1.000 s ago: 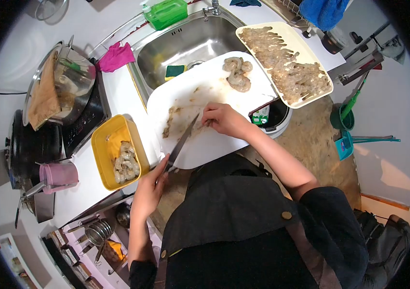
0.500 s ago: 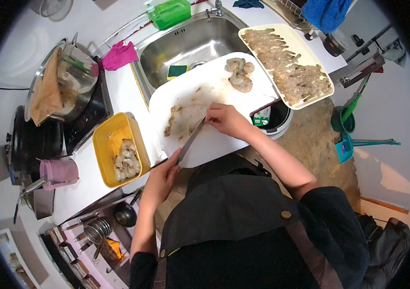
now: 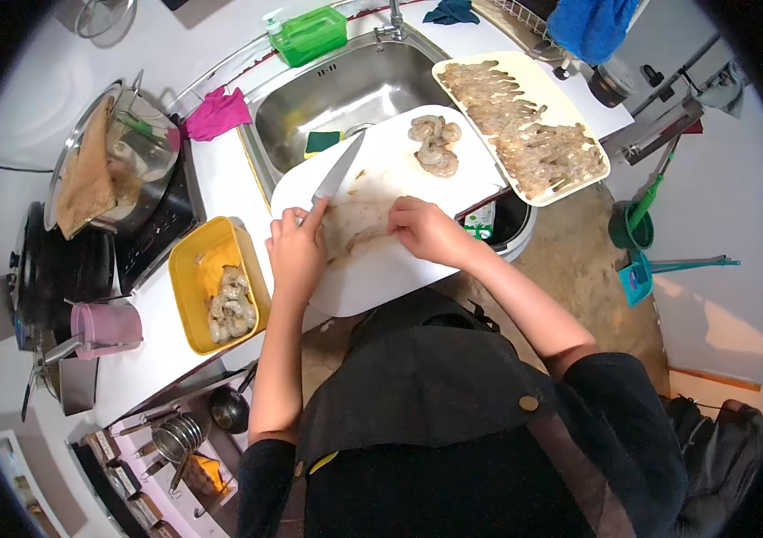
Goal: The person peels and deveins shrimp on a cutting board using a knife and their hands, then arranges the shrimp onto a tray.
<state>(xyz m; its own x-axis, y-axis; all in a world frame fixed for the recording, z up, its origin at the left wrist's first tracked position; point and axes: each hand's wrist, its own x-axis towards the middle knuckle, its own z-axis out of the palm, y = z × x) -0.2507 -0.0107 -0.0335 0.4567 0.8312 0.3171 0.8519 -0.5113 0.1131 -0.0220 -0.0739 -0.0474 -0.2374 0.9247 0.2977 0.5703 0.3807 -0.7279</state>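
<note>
My left hand (image 3: 298,255) is closed around the handle of a knife (image 3: 341,170), whose blade points up and away over the white cutting board (image 3: 368,291). On the board's right half, my right hand (image 3: 428,230) has its fingers pinched together close to the surface; what they hold, if anything, is hidden. Brown smears and bits of shrimp waste (image 3: 359,240) lie between the two hands. Several peeled shrimp (image 3: 436,160) rest in a small pile at the board's far right. More peeled shrimp (image 3: 231,314) sit in the yellow container (image 3: 187,291) left of the board.
A cream tray (image 3: 608,169) of unpeeled-looking shrimp stands at the right. Behind the board is a steel sink (image 3: 287,112) with a sponge (image 3: 323,143). A bin (image 3: 514,221) stands below the board's right edge. Pots (image 3: 67,278) and a pink mug (image 3: 108,327) are at the left.
My left hand has moved up onto the board, and the knife has swung to point away from me. The brown bits are more spread out. My right hand stays pinched near the same spot.
</note>
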